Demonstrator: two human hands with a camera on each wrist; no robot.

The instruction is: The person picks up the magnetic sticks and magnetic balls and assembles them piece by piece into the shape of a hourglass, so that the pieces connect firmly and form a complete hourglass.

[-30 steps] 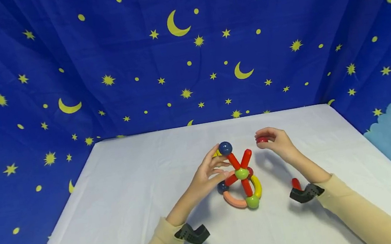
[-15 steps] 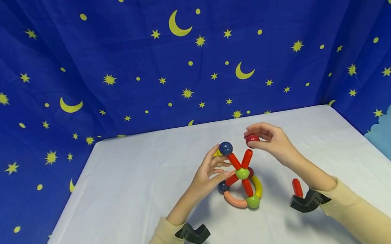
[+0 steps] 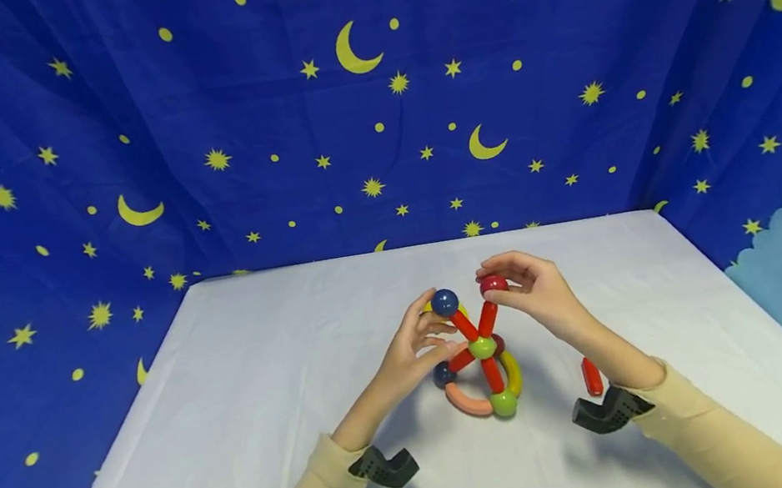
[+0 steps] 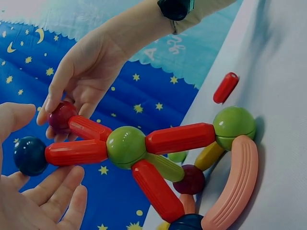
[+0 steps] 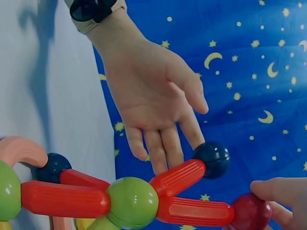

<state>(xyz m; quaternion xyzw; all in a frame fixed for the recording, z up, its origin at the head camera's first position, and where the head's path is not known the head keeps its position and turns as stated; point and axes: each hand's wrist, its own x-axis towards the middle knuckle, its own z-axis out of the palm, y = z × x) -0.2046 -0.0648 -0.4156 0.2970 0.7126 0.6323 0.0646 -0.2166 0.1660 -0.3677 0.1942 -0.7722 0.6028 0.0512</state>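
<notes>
Ball-and-rod structure [image 3: 492, 374], built of glossy, hard-looking pieces, stands on the white cloth-covered tabletop [image 3: 270, 397], right of and below the centre of the head view. Its balls are smooth and round with a fine seam; its straight rods are ribbed lengthwise with blunt ends. At the foot, a salmon curved rod [image 3: 469, 400] and a yellow curved rod [image 3: 512, 373] run from a lime-green ball [image 3: 504, 404] as part of a ring. Straight rods slope up from the ring to a green hub ball [image 3: 482, 347], above which two red rods [image 3: 464, 325] spread in a V. The long axis is roughly upright, the V pointing to the top of the head view; in the left wrist view it lies across the frame, V toward the left. A dark blue ball [image 3: 444, 302] caps the V's left arm, a red ball [image 3: 493, 287] the right. Thumb and fingertips of the right hand [image 3: 538, 289] pinch that red ball, which meets its rod. The left hand [image 3: 407, 351] is loosely spread, fingers mostly straight, beside the blue ball; whether a fingertip touches it I cannot tell. One loose red rod [image 3: 592, 377] lies at lower right.
</notes>
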